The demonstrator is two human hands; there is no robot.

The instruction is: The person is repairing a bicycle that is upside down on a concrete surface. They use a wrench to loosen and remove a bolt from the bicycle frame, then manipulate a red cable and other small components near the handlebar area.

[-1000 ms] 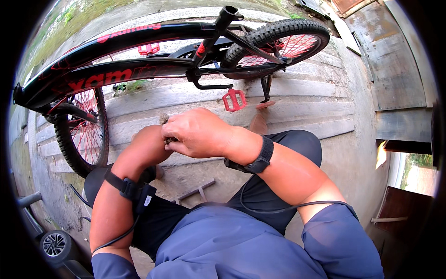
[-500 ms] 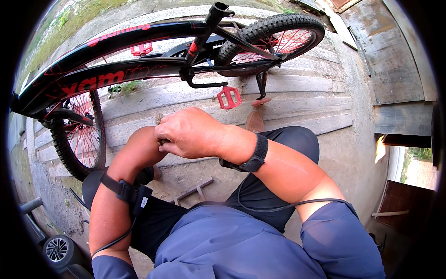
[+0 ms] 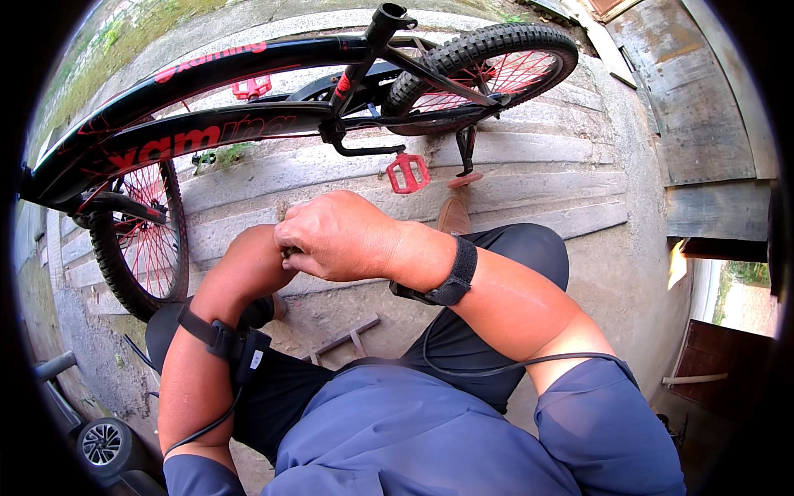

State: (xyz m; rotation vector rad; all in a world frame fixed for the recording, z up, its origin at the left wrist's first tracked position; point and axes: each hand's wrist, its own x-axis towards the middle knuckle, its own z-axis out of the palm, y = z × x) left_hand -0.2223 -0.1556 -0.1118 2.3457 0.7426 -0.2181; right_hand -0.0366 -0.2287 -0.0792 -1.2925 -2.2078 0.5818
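Observation:
In front of my chest my two hands meet, the right one overlapping the left. My right hand [image 3: 339, 237] is closed, its thumb and curled fingers pinching at something small and dark [image 3: 290, 251] that I cannot make out. My left hand [image 3: 263, 253] is bent inward against it, with its fingers hidden from this view. Beyond the hands a black bicycle [image 3: 240, 62] with red lettering stands upright across the view. Its nearer red pedal [image 3: 408, 174] hangs just past my right hand. No saddle shows on top of the seat tube [image 3: 387, 22].
The knobby rear wheel [image 3: 556, 56] is at the far right, the front wheel [image 3: 179, 248] at the left near my knee. Underneath runs a ridged concrete ramp [image 3: 529, 186]. A wooden frame piece [image 3: 343, 337] lies between my legs. A car wheel [image 3: 102, 444] shows lower left, board panels [image 3: 695, 99] right.

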